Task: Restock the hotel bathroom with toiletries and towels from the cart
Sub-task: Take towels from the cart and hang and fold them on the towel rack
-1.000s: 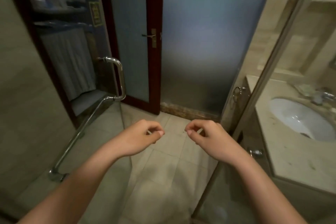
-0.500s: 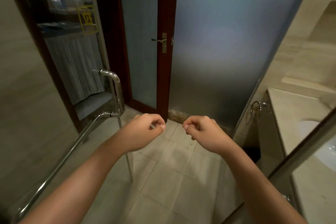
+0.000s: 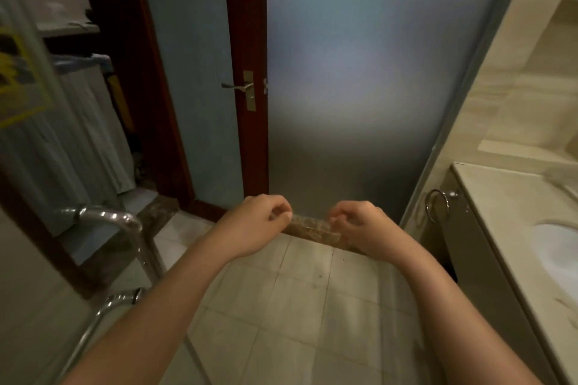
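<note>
- Both hands are staying raised side by side above the tiled floor [image 3: 297, 306] while the view is drawing nearer to the red-framed door [image 3: 244, 40]. The yellow sticker [image 3: 18, 78] is sliding out to the left edge.
- The left hand [image 3: 259, 222] is staying clenched, fingertips against thumb, with nothing showing in it. The right hand [image 3: 359, 228] is curling the same way, also holding nothing.
- The cart [image 3: 78, 122] is standing outside the doorway at far left. It is showing only partly through glass and is being cut by the door frame. Whatever toiletries or towels are sitting on it is too blurred to make out.
- The sticker's markings are smearing into dark shapes, so nothing is reading as words.
- The desk [image 3: 500, 212] at right is running off the frame, with only part of the basin [image 3: 560, 247] showing.
- The chrome handle [image 3: 125, 222] at lower left is blurring.
</note>
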